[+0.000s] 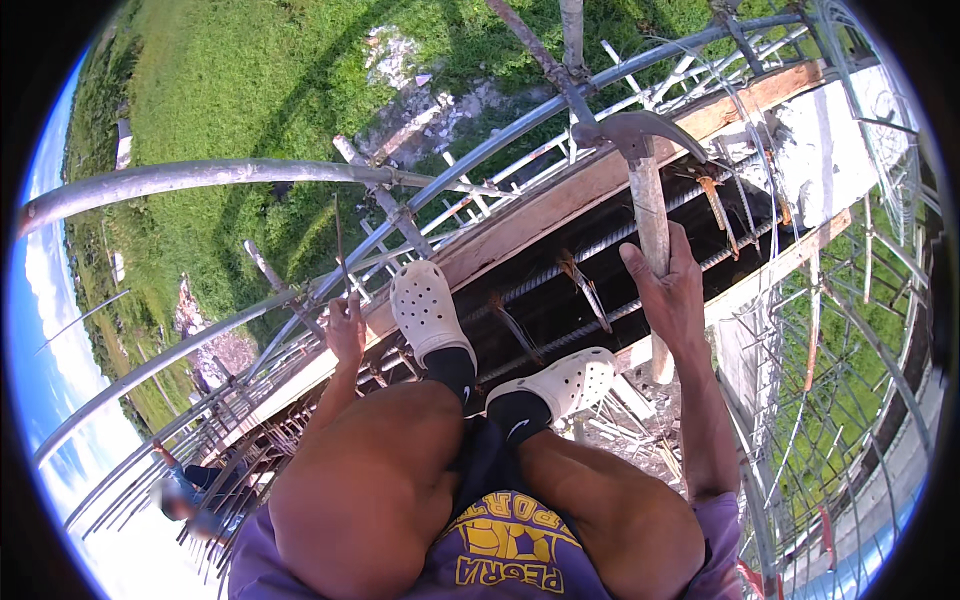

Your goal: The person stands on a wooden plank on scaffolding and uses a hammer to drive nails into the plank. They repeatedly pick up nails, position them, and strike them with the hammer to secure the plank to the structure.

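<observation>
A claw hammer [649, 205] with a pale wooden handle stands head-up in my right hand [668, 295], whose fingers wrap the handle below its middle. The dark metal head is over the timber formwork, its curved claw pointing right. On the left, my left hand [346, 328] is closed round the lower end of a thin dark rod [340, 238] that points up and away; its exact kind I cannot make out. Between my hands runs a dark formwork trough [550, 290] with ribbed steel bars [560, 280] and stirrups inside. My feet, in cream clogs [430, 305], straddle it on the board edges.
Metal scaffold pipes [200, 180] cross the far and left sides, high above grass [220, 90]. Pale concrete [830, 150] fills the trough's right end. Wire coils [885, 110] and upright bars lie at right. Another person [185, 495] is at lower left among rebar.
</observation>
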